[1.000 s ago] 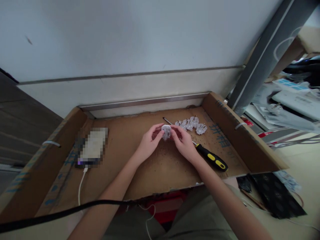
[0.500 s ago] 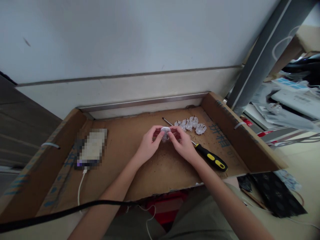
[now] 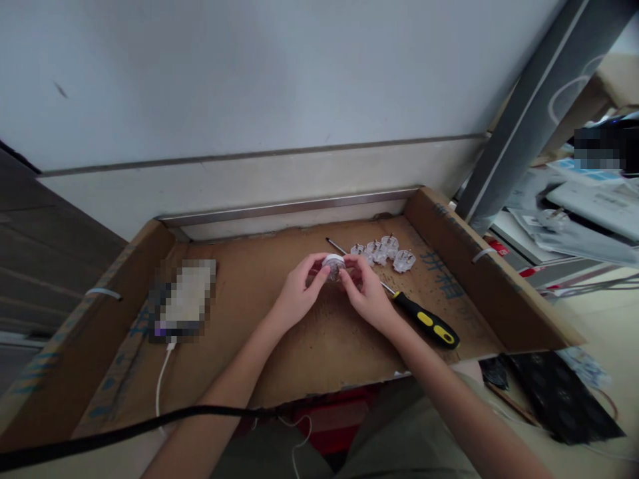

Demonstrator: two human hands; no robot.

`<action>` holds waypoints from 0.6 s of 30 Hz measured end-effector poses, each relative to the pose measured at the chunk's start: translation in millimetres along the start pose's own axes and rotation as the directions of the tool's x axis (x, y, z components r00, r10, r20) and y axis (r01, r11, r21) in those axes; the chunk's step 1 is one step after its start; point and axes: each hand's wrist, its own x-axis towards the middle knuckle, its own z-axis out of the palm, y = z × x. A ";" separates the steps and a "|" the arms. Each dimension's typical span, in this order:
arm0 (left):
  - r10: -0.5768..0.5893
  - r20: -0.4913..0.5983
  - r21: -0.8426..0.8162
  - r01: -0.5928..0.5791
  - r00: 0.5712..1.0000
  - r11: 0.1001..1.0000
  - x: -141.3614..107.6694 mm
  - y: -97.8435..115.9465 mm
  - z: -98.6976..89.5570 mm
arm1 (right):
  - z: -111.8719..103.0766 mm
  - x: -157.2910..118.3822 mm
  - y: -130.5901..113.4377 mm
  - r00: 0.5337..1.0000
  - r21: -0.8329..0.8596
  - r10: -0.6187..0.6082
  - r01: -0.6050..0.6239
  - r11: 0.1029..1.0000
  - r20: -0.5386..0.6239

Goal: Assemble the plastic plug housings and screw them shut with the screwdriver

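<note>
Between my two hands is a small clear plastic plug (image 3: 334, 267) with a whitish rim on top. My left hand (image 3: 303, 287) grips its left side with thumb and fingers. From the right, my right hand (image 3: 365, 291) pinches the same piece, its thumb on the near face. Just behind and right of my hands lie several clear plugs (image 3: 389, 246) with metal pins pointing up. A screwdriver (image 3: 426, 320) with a black and yellow handle rests on the cardboard, its shaft passing behind my right hand, which hides part of it.
The work lies in a shallow cardboard tray (image 3: 239, 266) with raised sides. At its left is a blurred-out phone-like device (image 3: 186, 299) with a white cable (image 3: 160, 379). A black strap (image 3: 124, 426) crosses the lower left. A grey post (image 3: 519, 113) stands at the right.
The plug has turned slightly between my fingers, so more of its clear body shows. My hands stay on it in nearly the same place. The whole view has shifted a little.
</note>
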 end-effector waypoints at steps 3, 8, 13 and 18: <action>0.015 -0.028 0.012 -0.015 1.000 1.000 2.2 -3.8 1.1 | 1.5 3.7 -0.4 0.999 -0.058 -0.024 0.023 0.998 -0.031; 0.000 -0.276 0.005 0.002 0.961 1.000 7.0 -16.1 -5.5 | -14.9 -25.3 -16.0 0.976 -0.258 -0.087 0.034 0.965 -0.199; -0.096 -0.498 -0.204 -0.008 0.862 0.979 12.2 -20.5 -13.0 | -67.3 -97.3 -13.8 0.914 -0.552 -0.092 -0.156 0.819 -0.394; -0.268 -0.478 -0.396 0.067 0.836 0.916 15.0 -19.8 -10.7 | -94.5 -120.6 3.4 0.958 -0.681 -0.116 -0.100 0.725 -0.264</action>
